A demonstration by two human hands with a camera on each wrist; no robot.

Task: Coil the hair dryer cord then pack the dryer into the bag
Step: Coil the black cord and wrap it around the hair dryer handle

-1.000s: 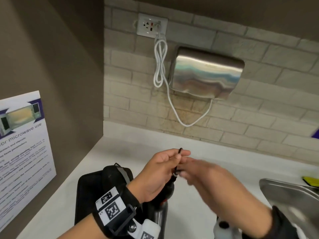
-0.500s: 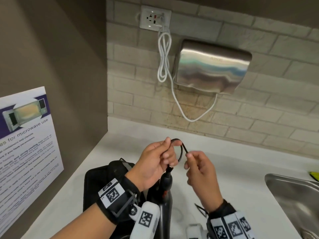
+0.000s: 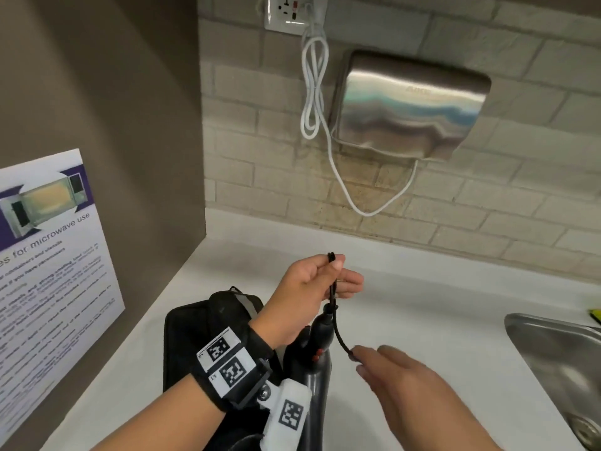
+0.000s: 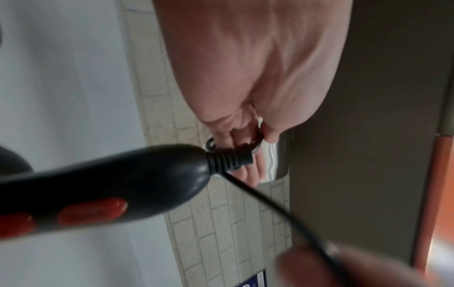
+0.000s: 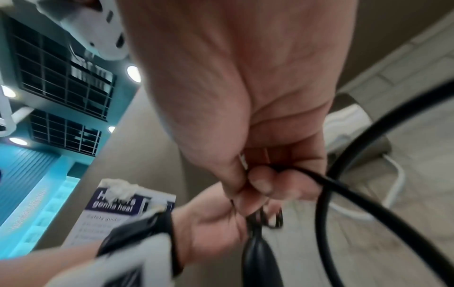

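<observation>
Cord (image 3: pixel 336 323) loops being pinched in left hand (image 3: pixel 305 301) fingers; right hand (image 3: pixel 400 382), now lower, pinching cord, being drawn toward bench (image 3: pixel 422 304).

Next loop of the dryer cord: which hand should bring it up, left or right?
Right. The right hand already pinches the free cord low beside the dryer handle. The left hand is occupied, pinching the gathered loops above the handle, so it should probably just hold them.
</observation>
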